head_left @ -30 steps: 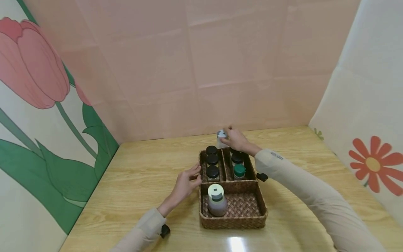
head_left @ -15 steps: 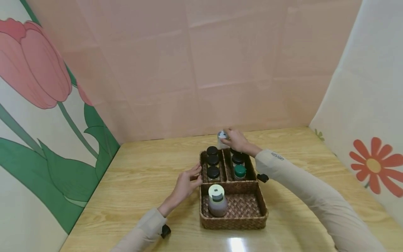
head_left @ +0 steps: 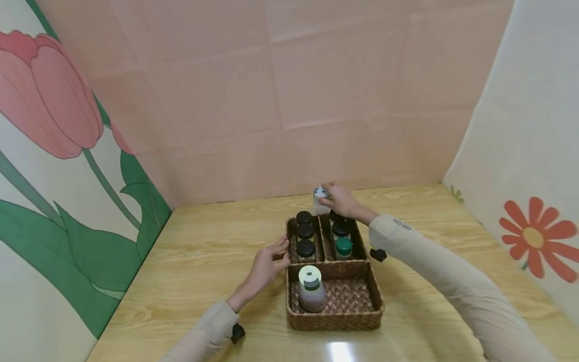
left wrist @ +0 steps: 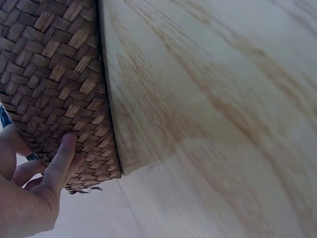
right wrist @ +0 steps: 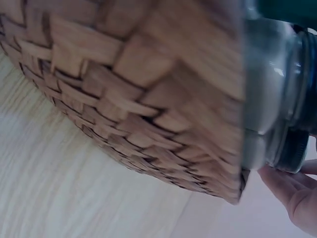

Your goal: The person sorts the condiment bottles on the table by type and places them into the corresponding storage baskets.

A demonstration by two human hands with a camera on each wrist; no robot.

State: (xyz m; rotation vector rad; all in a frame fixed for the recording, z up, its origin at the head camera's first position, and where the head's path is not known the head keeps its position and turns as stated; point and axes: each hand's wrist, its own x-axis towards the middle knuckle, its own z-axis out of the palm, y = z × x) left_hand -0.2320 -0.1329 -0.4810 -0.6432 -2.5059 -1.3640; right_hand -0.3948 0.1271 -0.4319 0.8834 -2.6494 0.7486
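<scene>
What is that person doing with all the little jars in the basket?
A person is working at a woven basket on a wooden table. Their left hand rests against the basket's left side. Their right hand reaches past the far edge and grips a small jar with a pale lid there. Dark-lidded jars and a green-lidded jar sit in the two back compartments, and a bigger bottle stands in the front one.

Wooden table (head_left: 190, 261); pink back wall (head_left: 280, 100); tulip panel (head_left: 50, 130); flower panel (head_left: 536, 236).
</scene>
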